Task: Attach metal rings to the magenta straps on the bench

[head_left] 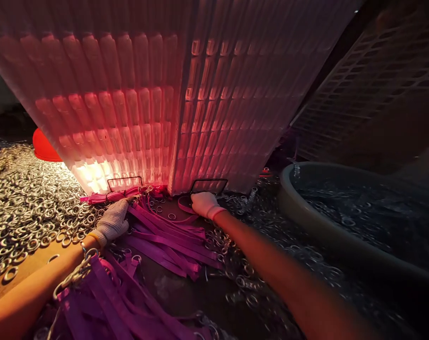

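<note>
My right hand (pixel 204 204), in a pale knit glove, is closed on a purple strap (pixel 184 206) that curves out in a loop to its left. My left hand (pixel 112 221), in a similar glove, has its fingers closed near the strap ends; whatever lies in its fingertips is too small to make out. Between and below the hands lies a spread of loose purple straps (pixel 175 241). A purple bundle (pixel 111 195) rests just beyond my left hand. Closer to me, a larger heap of purple straps (pixel 115 302) carries metal rings (pixel 94 252) at its ends.
Ribbed translucent panels (pixel 143 113) stand upright before me, with thin wire handles (pixel 210 180) at their base. Loose metal rings (pixel 33 208) cover the left side. A glowing red lamp shade (pixel 46 145) is behind them. At right stands a large tub (pixel 292 193) containing rings.
</note>
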Demonstrator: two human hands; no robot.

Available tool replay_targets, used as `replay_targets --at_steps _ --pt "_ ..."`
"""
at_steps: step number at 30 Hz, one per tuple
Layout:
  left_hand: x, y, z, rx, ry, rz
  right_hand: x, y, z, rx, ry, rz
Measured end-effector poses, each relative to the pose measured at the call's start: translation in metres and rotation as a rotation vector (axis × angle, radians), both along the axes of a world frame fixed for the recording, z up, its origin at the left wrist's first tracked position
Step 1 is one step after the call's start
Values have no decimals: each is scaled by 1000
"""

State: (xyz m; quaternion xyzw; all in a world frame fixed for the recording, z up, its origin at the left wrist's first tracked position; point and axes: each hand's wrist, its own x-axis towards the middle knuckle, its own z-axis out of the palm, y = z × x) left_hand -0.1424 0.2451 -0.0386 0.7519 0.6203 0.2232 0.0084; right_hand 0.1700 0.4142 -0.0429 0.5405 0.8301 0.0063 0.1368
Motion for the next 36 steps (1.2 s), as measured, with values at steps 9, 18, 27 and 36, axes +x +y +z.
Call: replay_targets --at_steps 9,18,27,36 --pt "2 2 1 2 20 23 -16 38 3 -15 4 17" --pt "-4 -2 -2 -31 4 39 -13 21 10 34 57 -28" --pt "-4 -1 -2 -38 -51 7 -19 22 1 75 76 -118" --pt "-3 -1 -1 -42 -68 8 -10 28 4 46 79 -74"
